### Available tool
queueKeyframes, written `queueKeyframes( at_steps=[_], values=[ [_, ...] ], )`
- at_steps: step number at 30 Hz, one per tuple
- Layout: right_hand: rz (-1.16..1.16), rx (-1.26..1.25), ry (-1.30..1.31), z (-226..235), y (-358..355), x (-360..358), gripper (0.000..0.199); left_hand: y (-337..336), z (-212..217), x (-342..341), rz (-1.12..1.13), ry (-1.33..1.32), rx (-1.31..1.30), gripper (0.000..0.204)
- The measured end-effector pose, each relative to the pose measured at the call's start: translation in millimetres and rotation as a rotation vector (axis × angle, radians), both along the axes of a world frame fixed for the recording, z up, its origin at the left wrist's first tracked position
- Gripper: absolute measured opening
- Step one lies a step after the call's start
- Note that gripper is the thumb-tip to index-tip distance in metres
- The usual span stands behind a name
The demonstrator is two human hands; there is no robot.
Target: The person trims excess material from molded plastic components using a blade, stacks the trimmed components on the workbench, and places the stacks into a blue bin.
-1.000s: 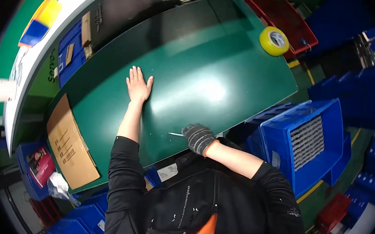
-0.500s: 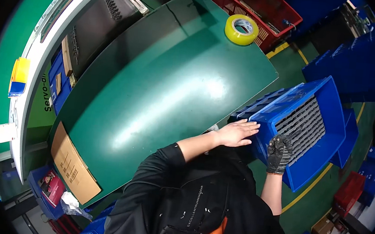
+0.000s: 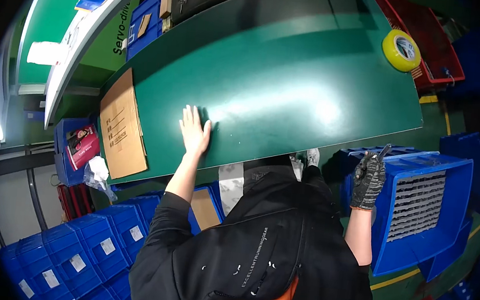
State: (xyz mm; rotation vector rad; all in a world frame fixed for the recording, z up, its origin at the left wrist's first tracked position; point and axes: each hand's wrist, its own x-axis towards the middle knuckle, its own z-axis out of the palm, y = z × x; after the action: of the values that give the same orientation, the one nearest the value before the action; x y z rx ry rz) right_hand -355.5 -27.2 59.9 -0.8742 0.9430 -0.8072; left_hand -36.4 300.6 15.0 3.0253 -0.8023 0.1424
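Note:
My bare left hand (image 3: pixel 195 132) rests on or just over the green tabletop (image 3: pixel 268 89), fingers spread and holding nothing. On my right hand (image 3: pixel 368 181) is a dark grey striped glove, its fingers closed round a short dark rod-like piece (image 3: pixel 386 150). One end of the piece sticks out above the fingers; the rest is hidden. Just right of that hand stands a blue plastic crate (image 3: pixel 393 260), with rows of grey parts (image 3: pixel 417 207) inside.
A flattened cardboard sheet (image 3: pixel 120 131) lies at the table's left end. Yellow tape (image 3: pixel 401 51) sits at its far right corner, beside a red basket (image 3: pixel 445 39). Several stacked blue bins (image 3: pixel 80 250) fill the lower left. My legs are close to the table's near edge.
My left hand has left the crate's rim and moved left to the tabletop. My right hand has come up out of the crate with the rod-like piece. The view has turned leftward.

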Motion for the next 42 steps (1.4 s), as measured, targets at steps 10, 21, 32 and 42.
queueKeyframes(
  at_steps=[10,21,32,42],
  values=[
    [-0.233,-0.090,-0.006,40,4,1,0.018,-225,25,-227,-1.381,1.036,-0.620,0.040],
    [0.348,-1.343,0.796,-28,-4,55,0.018,-147,17,16,-0.414,0.153,-0.742,0.017],
    [0.470,-1.500,0.879,-59,-30,97,0.023,-144,18,259,0.122,-0.094,-0.385,0.043],
    [0.518,-1.420,0.900,-64,-34,87,0.029,-172,25,375,0.235,-0.076,-0.048,0.051]
  ],
)
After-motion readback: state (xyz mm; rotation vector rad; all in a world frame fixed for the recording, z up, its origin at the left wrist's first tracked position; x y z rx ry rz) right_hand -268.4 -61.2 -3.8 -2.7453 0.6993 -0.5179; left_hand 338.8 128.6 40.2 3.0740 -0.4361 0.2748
